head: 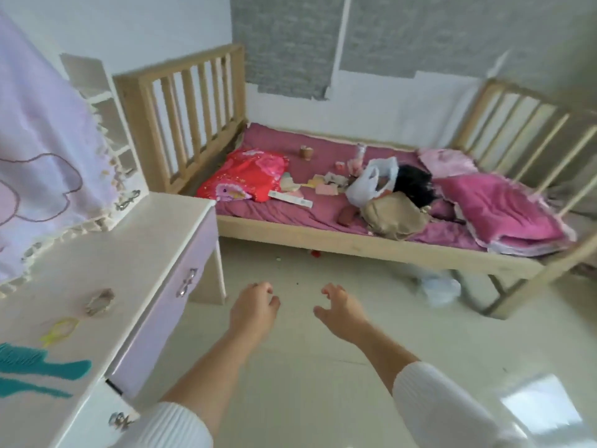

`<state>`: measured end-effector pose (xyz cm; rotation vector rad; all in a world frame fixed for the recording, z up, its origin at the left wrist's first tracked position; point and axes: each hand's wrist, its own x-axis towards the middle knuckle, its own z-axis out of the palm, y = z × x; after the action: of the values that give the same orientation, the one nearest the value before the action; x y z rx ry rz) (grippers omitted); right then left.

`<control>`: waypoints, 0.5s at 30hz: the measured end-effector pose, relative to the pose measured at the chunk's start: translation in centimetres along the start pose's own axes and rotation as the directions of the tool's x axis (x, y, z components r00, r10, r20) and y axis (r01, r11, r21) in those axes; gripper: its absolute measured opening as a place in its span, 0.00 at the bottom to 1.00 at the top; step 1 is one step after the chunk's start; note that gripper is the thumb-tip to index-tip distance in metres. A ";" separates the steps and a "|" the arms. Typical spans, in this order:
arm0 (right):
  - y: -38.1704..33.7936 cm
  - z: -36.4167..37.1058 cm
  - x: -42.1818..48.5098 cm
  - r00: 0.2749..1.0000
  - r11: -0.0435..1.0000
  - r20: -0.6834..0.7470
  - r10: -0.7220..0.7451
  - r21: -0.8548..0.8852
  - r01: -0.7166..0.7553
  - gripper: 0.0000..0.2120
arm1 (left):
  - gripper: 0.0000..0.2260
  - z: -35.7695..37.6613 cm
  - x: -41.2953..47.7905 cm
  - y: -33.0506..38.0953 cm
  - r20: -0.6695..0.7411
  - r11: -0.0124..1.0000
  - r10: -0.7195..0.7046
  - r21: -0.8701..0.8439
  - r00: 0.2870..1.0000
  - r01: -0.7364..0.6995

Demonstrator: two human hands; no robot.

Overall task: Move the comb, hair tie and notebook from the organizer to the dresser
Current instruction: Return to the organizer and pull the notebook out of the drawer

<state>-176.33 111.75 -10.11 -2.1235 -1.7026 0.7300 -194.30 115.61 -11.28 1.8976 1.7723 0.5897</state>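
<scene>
The white dresser [135, 240] with lilac drawers stands at the left. On its top lie a teal comb [42, 367], a yellow hair tie [61, 329] and a small clear hair clip [100, 301]. My left hand [253, 307] and my right hand [339, 310] are stretched out over the floor, right of the dresser, both empty with fingers loosely curled and apart. No notebook and no organizer can be made out in this view.
A wooden bed [371, 245] with pink bedding fills the back, strewn with a red pillow [245, 174], a white plastic bag [371, 182], a tan bag [394, 215] and small items. A lilac cloth [38, 150] hangs over the dresser's left. Pale floor lies below.
</scene>
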 end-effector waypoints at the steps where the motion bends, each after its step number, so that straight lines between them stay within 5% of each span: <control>1: 2.6 -1.9 -1.3 0.998 0.999 -0.050 0.040 0.006 -0.040 0.24 | 0.11 1.5 -0.2 3.0 0.021 0.998 0.061 0.013 0.998 -0.062; 7: 18.6 -12.1 -12.2 0.914 0.948 -0.252 0.319 0.075 -0.310 0.25 | 0.11 12.4 -6.1 20.3 0.201 0.912 0.393 0.042 0.897 -0.409; 15: 40.8 -22.9 -33.0 0.684 0.805 -0.460 0.565 0.129 -0.579 0.26 | 0.15 28.8 -22.6 43.5 0.438 0.700 0.650 -0.026 0.621 -0.714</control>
<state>-135.56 71.64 -7.40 -2.6022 -0.7781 0.2610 -143.98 89.37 -7.54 2.5779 0.7842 0.2425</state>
